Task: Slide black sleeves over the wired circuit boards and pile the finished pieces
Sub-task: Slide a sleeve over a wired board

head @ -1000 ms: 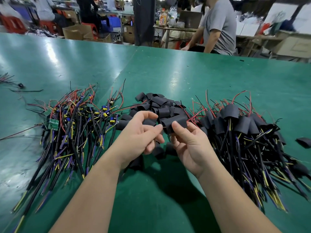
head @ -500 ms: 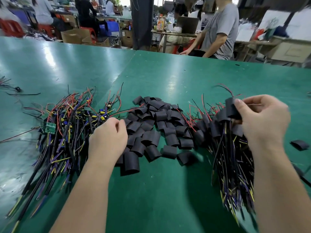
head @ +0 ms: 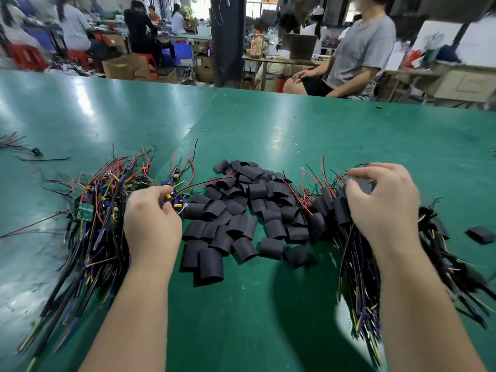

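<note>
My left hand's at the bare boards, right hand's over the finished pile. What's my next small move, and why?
Probably move the right hand to the loose black sleeves and take one. The left hand pinches a wired circuit board, so a sleeve is what's missing. Whether the right hand grips anything is unclear.

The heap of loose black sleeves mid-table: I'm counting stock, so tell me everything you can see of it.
The heap of short black tube sleeves lies on the green table, between the pile of bare wired circuit boards and the pile of sleeved pieces. Dozens of matte, flattened, open-ended pieces, plastic by look, lie jumbled and overlapping. Thin red wires from the sleeved pile cross its right edge. Neither the left hand nor the right hand appears to touch it.
</note>
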`<action>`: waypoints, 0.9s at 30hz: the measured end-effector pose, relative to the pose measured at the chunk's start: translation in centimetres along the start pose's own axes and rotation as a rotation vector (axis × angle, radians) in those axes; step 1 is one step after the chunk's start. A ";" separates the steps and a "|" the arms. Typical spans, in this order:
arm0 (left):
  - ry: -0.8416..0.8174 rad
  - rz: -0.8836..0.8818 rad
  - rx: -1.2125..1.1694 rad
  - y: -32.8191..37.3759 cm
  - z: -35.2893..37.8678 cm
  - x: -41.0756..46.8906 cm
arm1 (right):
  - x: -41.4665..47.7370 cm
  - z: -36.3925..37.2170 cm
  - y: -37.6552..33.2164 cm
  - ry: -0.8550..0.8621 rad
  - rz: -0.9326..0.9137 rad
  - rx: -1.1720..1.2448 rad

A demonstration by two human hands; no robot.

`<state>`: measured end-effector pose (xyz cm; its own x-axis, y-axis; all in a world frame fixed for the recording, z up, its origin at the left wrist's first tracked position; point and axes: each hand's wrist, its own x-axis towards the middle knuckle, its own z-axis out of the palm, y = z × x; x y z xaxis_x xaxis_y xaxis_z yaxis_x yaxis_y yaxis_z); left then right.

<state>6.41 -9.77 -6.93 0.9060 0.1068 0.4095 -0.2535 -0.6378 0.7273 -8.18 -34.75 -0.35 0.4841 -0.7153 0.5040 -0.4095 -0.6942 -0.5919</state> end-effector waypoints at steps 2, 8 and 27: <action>0.045 -0.177 -0.192 -0.2 -0.1 0.5 | -0.8 0.7 -0.5 0.016 -0.028 0.063; 0.035 -0.476 -0.552 -0.8 0.1 1.6 | -3.3 2.7 -1.4 -0.027 -0.139 0.169; -0.161 -0.071 0.449 0.3 1.6 0.0 | -6.1 4.4 -2.8 -0.185 -0.287 0.276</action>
<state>6.85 -11.17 -7.54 0.9657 0.0656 0.2513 -0.0496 -0.9033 0.4261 -6.63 -28.08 -4.54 0.6890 -0.4524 0.5662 -0.0286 -0.7976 -0.6026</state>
